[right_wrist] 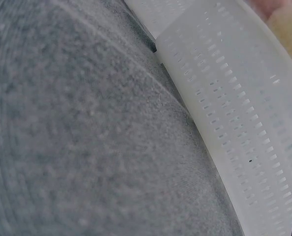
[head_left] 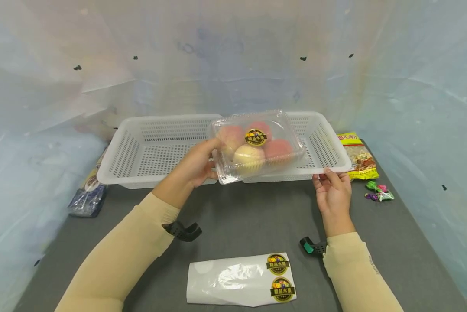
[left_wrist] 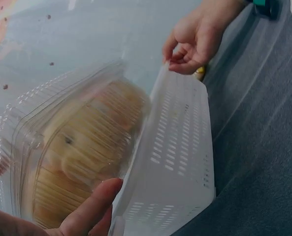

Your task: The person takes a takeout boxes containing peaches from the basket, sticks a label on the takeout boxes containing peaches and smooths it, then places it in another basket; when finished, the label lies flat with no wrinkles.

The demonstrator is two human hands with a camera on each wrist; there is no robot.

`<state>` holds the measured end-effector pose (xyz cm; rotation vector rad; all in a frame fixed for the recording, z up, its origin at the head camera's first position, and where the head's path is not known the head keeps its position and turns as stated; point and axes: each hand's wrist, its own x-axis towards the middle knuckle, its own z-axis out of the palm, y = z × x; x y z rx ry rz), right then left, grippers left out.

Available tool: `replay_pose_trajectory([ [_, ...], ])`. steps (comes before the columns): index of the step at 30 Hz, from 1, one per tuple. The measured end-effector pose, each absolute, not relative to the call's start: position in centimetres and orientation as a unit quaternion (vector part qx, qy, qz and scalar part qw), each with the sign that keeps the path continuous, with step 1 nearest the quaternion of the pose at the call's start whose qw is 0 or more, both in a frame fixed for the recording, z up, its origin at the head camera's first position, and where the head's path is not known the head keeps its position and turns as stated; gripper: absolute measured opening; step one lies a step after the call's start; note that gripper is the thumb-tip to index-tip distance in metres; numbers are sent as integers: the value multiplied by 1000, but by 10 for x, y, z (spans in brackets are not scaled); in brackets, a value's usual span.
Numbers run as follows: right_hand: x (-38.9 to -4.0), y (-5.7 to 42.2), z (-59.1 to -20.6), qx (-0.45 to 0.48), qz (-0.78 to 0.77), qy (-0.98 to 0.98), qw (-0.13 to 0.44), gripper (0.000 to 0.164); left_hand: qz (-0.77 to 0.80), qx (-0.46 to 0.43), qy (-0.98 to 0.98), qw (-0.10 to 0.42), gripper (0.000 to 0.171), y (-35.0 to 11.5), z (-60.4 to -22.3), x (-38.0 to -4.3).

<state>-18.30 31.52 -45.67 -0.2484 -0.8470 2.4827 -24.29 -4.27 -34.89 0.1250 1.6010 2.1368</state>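
Note:
A clear plastic clamshell box [head_left: 284, 130] with several peaches [head_left: 278, 149] inside hangs tilted over the right white basket [head_left: 323, 138]. A round fruit label [head_left: 255, 137] sits on its lid. My left hand [head_left: 198, 162] grips the box by its left end, thumb on top and fingers beneath; the left wrist view shows the fingers [left_wrist: 94, 209] at its edge. With the thumb on the rim and fingers below, my right hand [head_left: 335, 193] holds the front right corner of the right basket. In the right wrist view only the basket's perforated side [right_wrist: 234, 113] shows plainly.
Left of it stands a second white basket [head_left: 159, 158]. A label sheet [head_left: 233, 279] with two round stickers lies near the front. On the right are a yellow food bag [head_left: 358, 158] and wrapped candies [head_left: 379, 191]; a blue packet [head_left: 88, 197] lies on the left.

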Motion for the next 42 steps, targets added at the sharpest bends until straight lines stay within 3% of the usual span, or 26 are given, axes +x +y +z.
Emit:
replay_pose_trajectory([
  [4,-183,315,-458,-93,913,-309,250,45,775,30,588,229,31,-35,-350,-251],
  [13,-185,314,-458,-95,913,-305,252,50,738,41,643,199,67,-23,-345,-266],
  [25,-186,318,-460,-93,913,-304,257,45,676,62,703,213,77,-5,-338,-282],
  [37,-183,316,-458,-93,919,-295,244,52,645,37,732,216,102,20,-335,-294],
  [42,-184,315,-457,-87,918,-300,245,49,639,31,739,212,98,33,-341,-296],
])
